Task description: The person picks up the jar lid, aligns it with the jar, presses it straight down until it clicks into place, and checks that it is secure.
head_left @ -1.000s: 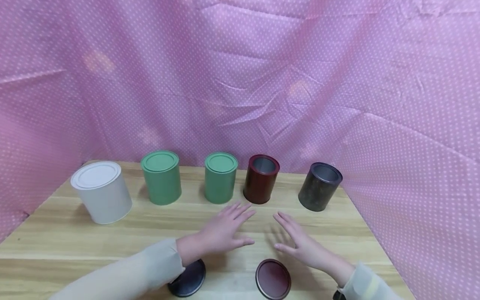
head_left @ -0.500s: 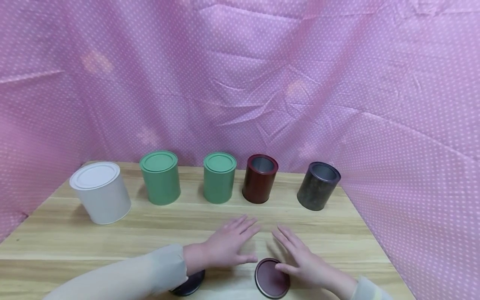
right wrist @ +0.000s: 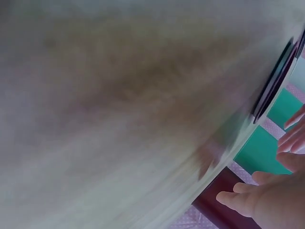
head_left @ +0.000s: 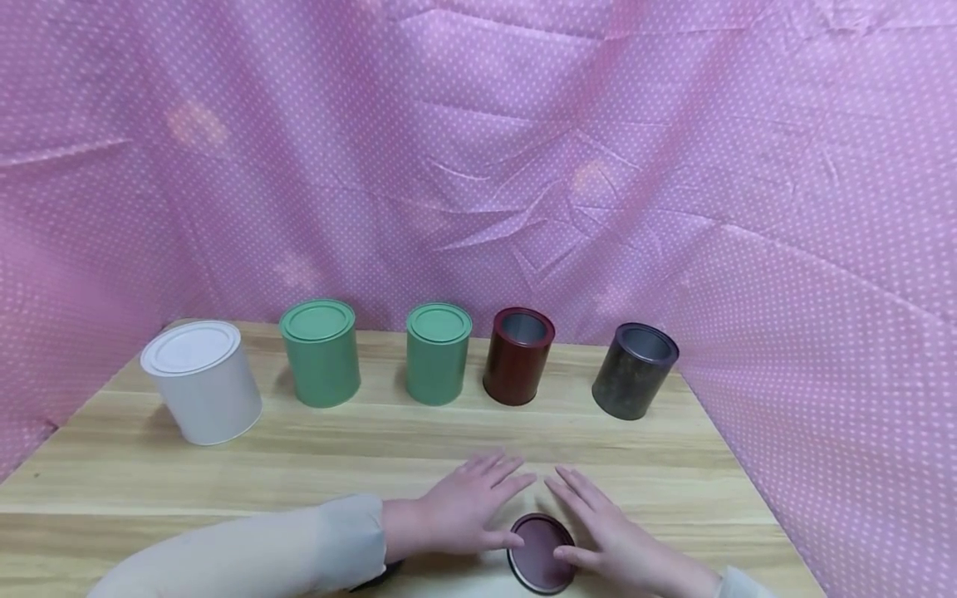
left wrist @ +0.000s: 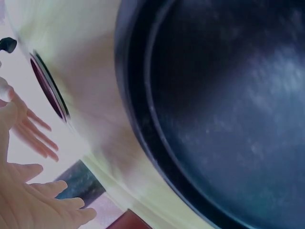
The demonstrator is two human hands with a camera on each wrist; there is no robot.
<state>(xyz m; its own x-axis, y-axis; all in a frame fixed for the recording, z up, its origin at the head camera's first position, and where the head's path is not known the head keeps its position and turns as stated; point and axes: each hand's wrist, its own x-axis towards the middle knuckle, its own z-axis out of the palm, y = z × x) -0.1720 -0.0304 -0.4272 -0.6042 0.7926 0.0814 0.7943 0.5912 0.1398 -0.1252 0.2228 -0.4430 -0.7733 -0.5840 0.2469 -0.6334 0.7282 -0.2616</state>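
In the head view my left hand and my right hand are both open with fingers spread, fingertips pointing toward each other. A round dark red lid lies on the table between them. Both thumbs overlap its edges in this view, one from each side. Under my left forearm a black lid lies mostly hidden. It fills much of the left wrist view, where its raised rim shows close up. Neither hand holds anything.
Along the back of the wooden table stand a white can, a left green can and a right green can, all lidded. The dark red can and black can have open tops. Pink dotted cloth hangs around.
Both hands have come down toward the dark red lid, the left also moving right, so the thumbs now overlap it. My left sleeve covers more of the black lid. The cans have stayed put.
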